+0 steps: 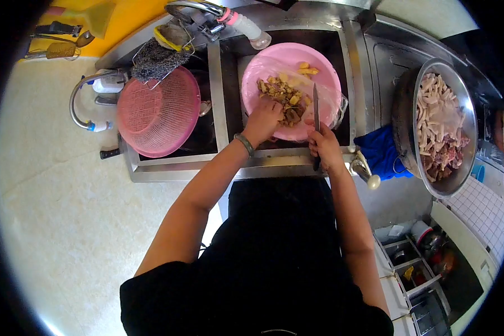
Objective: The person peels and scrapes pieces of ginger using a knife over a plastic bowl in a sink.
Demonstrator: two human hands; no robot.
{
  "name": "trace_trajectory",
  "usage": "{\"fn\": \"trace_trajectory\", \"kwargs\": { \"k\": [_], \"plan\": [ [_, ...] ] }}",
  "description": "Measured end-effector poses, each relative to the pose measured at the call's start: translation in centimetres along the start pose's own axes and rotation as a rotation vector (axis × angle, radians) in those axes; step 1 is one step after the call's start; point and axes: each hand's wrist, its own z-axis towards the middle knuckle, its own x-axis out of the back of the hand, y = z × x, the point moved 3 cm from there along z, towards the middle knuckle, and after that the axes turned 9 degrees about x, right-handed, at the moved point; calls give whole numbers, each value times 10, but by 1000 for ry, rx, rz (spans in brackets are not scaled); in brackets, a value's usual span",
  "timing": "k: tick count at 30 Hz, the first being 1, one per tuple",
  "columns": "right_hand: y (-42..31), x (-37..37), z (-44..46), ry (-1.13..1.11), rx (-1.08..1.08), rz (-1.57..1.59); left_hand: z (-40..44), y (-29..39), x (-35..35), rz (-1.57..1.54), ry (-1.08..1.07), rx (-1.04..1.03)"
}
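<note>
This is a kitchen; whether domestic or commercial is unclear. A stainless-steel double sink (214, 106) with a faucet (244, 24) shows it, as do a pink plastic colander (159, 112), a metal scouring pad (158, 60), a hanging skimmer (60, 51), a kitchen knife (316, 106), and a large metal bowl (468, 157) filled with raw meat (441, 134).

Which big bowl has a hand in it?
The pink basin in the sink: the left hand is at the yellowish pieces there. No hand is in the pink mesh basket or metal bowl.
</note>
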Motion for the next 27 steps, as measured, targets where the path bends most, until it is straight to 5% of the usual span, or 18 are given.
{"fn": "trace_trajectory", "kwargs": {
  "k": [4,7,10,14,19,22,27],
  "plan": [
    [-1,4,-1,-4,0,-35,9,-7,5,-130,-109,107],
    [-2,7,-3,30,26,-66,9,-18,22,-536,2,246],
    [-3,-1,-3,29,78,-110,6,-20,31,-868,-106,351],
    [-14,-13,2,148,197,-374,1,-11,33,-898,-118,327],
    [-44,-44,5,93,530,-293,-6,32,70,-619,-105,142],
    [-56,-50,6,123,556,-340,-11,46,86,-437,107,9],
    [-51,-46,6,101,541,-247,-21,46,86,-1024,-147,356]
  ]
}}
